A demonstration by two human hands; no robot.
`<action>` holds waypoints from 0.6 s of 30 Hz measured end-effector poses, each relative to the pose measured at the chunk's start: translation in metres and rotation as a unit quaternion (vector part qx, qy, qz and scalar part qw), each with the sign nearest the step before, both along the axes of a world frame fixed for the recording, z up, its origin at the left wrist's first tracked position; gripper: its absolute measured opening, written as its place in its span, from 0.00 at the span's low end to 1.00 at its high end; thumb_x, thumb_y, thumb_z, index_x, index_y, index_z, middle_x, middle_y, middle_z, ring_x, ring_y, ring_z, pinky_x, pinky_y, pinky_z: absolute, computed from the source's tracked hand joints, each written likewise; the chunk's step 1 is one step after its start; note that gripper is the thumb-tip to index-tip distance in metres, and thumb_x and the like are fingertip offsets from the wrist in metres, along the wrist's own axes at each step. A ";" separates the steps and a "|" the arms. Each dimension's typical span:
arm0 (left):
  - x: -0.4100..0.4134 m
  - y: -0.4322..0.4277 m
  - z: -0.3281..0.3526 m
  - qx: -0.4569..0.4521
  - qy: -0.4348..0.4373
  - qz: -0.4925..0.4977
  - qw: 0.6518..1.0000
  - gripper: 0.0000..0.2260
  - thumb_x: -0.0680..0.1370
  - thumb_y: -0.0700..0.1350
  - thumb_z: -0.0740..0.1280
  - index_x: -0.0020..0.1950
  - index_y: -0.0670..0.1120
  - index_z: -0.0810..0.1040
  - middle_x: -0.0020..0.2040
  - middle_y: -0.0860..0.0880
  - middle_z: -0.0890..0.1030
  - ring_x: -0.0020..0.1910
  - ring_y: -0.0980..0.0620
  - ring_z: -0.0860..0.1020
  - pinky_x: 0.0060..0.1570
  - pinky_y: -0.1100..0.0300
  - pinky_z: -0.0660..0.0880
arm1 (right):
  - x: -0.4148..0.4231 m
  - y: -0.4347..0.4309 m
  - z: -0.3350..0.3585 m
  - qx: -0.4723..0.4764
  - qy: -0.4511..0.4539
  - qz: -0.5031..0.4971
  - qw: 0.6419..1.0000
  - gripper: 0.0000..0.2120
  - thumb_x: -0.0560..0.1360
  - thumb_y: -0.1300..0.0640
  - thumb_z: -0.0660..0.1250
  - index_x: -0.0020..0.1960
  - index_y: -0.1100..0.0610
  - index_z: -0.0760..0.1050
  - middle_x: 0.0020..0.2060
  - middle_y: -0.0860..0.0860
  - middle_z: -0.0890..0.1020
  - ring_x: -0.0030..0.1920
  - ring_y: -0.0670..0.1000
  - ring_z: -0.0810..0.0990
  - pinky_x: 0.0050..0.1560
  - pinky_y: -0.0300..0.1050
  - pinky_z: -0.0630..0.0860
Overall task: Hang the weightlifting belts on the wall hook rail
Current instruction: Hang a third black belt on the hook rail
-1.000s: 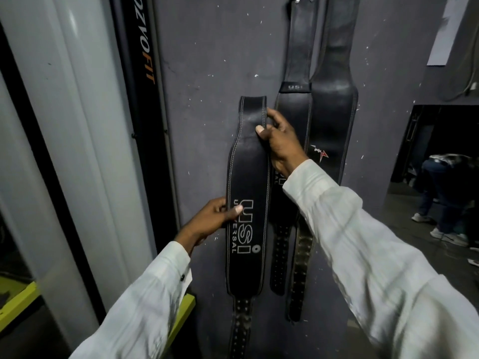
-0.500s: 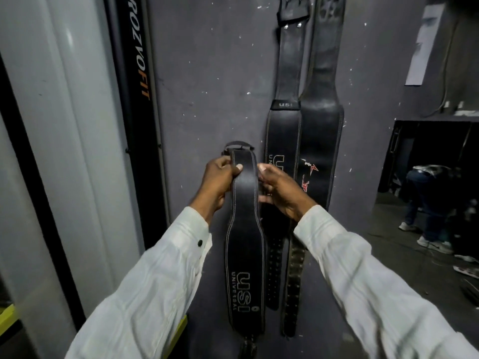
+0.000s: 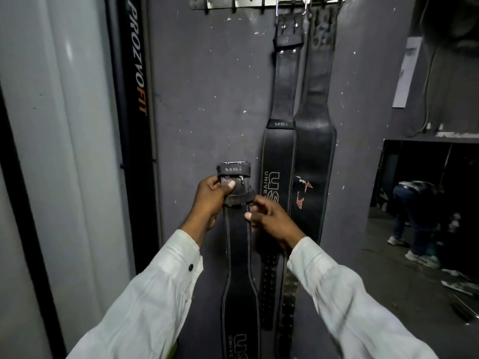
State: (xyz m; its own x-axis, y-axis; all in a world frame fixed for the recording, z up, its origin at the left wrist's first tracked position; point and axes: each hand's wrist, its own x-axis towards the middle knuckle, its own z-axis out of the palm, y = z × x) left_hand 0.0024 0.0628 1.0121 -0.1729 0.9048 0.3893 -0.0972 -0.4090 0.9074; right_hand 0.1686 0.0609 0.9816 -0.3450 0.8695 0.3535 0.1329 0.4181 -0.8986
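My white sleeves (image 3: pixel 155 294) come up from the bottom, one on either side of the loose belt (image 3: pixel 238 255), which hangs straight down between my arms in front of the grey wall (image 3: pixel 207 86). Its wide part, with white lettering, is low near my elbows, and its narrow strap runs up to my hands.

My left hand (image 3: pixel 211 203) grips the top of the strap just under the buckle (image 3: pixel 234 168). The fingers are curled round the left edge and the thumb presses on the front. My right hand (image 3: pixel 272 220) pinches the strap's right edge a little lower, thumb on the face and fingers behind. The buckle stands upright above my left thumb.

Just beside my right hand, the first hanging belt (image 3: pixel 278 156) hangs flat on the wall. The second hanging belt (image 3: pixel 316 151), with a small red and white mark, touches its right side.

Both run up to the metal hook rail (image 3: pixel 233 2) at the top of the wall, well above the buckle I hold.

To the left stands a black upright (image 3: pixel 134 73) with lettering. Far right, a person (image 3: pixel 414 211) bends over on the floor.
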 end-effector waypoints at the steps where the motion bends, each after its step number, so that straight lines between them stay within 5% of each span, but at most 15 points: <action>1: 0.003 -0.001 -0.003 0.019 0.003 0.011 1.000 0.10 0.78 0.32 0.65 0.59 0.37 0.78 0.45 0.46 0.84 0.39 0.56 0.83 0.45 0.58 0.81 | 0.001 0.000 0.004 -0.012 0.015 0.001 1.000 0.13 0.77 0.71 0.64 0.58 0.60 0.78 0.40 0.50 0.78 0.37 0.44 0.78 0.38 0.38 0.77; 7: 0.004 0.001 -0.013 0.049 -0.016 0.049 0.997 0.20 0.76 0.35 0.71 0.62 0.52 0.70 0.49 0.40 0.85 0.49 0.42 0.84 0.53 0.45 0.80 | -0.003 -0.003 0.026 0.002 0.145 -0.081 0.986 0.07 0.78 0.62 0.66 0.55 0.59 0.72 0.43 0.55 0.76 0.34 0.42 0.79 0.38 0.45 0.81; 13: -0.001 -0.002 -0.010 0.083 0.003 0.068 0.994 0.24 0.70 0.40 0.74 0.62 0.59 0.75 0.56 0.44 0.83 0.54 0.44 0.83 0.57 0.42 0.80 | -0.018 0.003 0.040 0.091 0.092 -0.112 0.985 0.19 0.77 0.71 0.66 0.67 0.65 0.71 0.50 0.50 0.80 0.40 0.34 0.82 0.40 0.28 0.76; 15: -0.005 -0.002 -0.010 0.100 0.039 0.094 0.990 0.26 0.68 0.44 0.74 0.64 0.61 0.75 0.62 0.47 0.78 0.54 0.46 0.83 0.55 0.47 0.81 | -0.022 0.003 0.038 0.093 0.095 -0.121 0.984 0.21 0.76 0.71 0.67 0.68 0.62 0.72 0.57 0.54 0.80 0.45 0.40 0.82 0.44 0.32 0.79; 18: -0.005 -0.006 -0.010 0.126 0.084 0.118 0.981 0.28 0.73 0.37 0.73 0.70 0.52 0.71 0.68 0.48 0.73 0.43 0.51 0.83 0.43 0.68 0.79 | -0.030 0.005 0.033 0.123 0.087 -0.157 0.976 0.23 0.76 0.68 0.68 0.70 0.61 0.72 0.65 0.56 0.75 0.51 0.45 0.80 0.54 0.36 0.79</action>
State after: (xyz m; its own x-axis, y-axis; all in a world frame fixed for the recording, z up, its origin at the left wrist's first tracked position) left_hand -0.0026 0.0567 1.0018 -0.2804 0.7184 0.6367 0.1696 -0.6157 0.7695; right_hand 0.1390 0.0661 1.0148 0.0076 0.8040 0.5945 0.1438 0.5875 -0.7963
